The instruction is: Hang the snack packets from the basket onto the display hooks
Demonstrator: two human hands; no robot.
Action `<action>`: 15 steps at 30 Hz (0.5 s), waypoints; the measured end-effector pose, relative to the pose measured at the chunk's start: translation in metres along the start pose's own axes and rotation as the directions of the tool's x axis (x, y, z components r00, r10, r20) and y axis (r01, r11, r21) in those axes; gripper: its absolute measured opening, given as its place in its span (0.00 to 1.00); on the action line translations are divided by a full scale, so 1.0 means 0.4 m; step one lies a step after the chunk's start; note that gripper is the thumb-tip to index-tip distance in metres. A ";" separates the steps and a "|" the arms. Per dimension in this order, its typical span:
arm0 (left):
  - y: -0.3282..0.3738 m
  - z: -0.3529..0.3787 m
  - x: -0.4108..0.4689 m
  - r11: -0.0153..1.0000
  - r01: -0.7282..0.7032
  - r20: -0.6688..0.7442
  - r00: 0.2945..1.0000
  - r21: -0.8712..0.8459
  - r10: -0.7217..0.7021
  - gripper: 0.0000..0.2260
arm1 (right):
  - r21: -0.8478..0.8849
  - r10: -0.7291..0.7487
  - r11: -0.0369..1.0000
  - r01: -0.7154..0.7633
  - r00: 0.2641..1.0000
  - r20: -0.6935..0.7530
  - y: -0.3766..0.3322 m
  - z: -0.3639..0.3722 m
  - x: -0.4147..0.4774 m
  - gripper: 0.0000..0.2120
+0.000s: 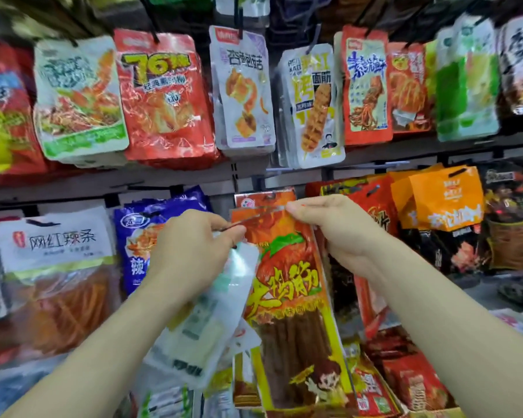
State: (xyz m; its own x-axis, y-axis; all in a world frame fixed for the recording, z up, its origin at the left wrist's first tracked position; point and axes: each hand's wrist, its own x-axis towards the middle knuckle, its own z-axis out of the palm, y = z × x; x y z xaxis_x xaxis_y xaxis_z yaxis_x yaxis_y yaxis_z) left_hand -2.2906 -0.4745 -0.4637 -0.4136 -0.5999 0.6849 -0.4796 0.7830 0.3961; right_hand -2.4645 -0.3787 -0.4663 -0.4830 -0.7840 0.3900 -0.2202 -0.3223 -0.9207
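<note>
- Shop display wall: grey rails [163, 179] ran across it, with rows of hung snack bags above and below; black hooks [239, 13] showed in the top row.
- Left hand [194, 245] pinched the top-left corner of the orange-red snack packet [290, 297] between thumb and forefinger. Its other fingers were curled round a bunch of pale packets [206, 321] that hung below the palm.
- Right hand [335, 233] pinched the same packet's top-right corner, fingers curled.
- The packet hung between the two grips, long axis near upright, top edge up toward the rail, bottom end down, printed face toward the person.
- A blue bag [139, 233] hung just left of the left grip, and orange bags [444, 200] right of the right grip.
- Just behind the grips, a matching packet's top [266, 200] showed.
</note>
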 end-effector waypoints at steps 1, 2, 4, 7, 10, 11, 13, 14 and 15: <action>0.004 -0.007 0.006 1.000 -0.008 -0.018 1.000 0.023 0.008 0.11 | 0.030 0.009 1.000 -0.008 1.000 -0.026 -0.002 0.004 0.015 0.04; 0.006 -0.009 0.012 0.999 -0.018 -0.030 0.999 0.051 0.020 0.10 | 0.052 0.014 0.999 -0.011 0.998 -0.056 -0.006 0.008 0.027 0.02; 0.003 -0.011 0.027 0.993 -0.053 -0.031 0.998 0.104 0.057 0.10 | 0.076 0.019 0.997 -0.011 0.994 -0.105 -0.012 0.012 0.046 0.03; -0.009 -0.017 0.045 0.978 -0.115 0.017 0.993 0.171 0.114 0.09 | 0.127 0.070 0.990 -0.058 0.993 -0.094 -0.015 0.008 0.067 0.04; -0.020 -0.020 0.049 0.968 -0.158 0.108 0.984 0.197 0.138 0.08 | 0.160 0.074 0.985 -0.057 0.992 -0.102 -0.021 0.007 0.081 0.05; -0.022 -0.018 0.047 0.965 -0.169 0.129 0.981 0.198 0.146 0.07 | 0.129 0.046 0.991 -0.031 0.992 -0.116 -0.022 0.010 0.085 0.05; -0.025 -0.012 0.049 0.961 -0.204 0.136 0.974 0.185 0.181 0.08 | 0.064 -0.005 0.998 0.014 0.990 -0.138 -0.024 0.024 0.091 0.03; -0.024 -0.010 0.053 0.961 -0.219 0.136 0.971 0.171 0.197 0.08 | 0.042 -0.019 0.999 0.025 0.988 -0.151 -0.025 0.030 0.093 0.02; -0.021 -0.009 0.057 0.961 -0.229 0.142 0.968 0.153 0.208 0.08 | 0.022 -0.032 0.999 0.036 0.985 -0.167 -0.023 0.032 0.099 0.02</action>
State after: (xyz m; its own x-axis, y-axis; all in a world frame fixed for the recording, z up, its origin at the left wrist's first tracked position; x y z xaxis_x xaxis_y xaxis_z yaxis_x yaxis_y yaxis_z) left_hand -2.2933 -0.4940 -0.4494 -0.6095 -0.4413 0.6585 -0.4849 0.8648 0.1308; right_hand -2.4707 -0.4135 -0.4427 -0.6103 -0.6736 0.4168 -0.2187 -0.3625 -0.9060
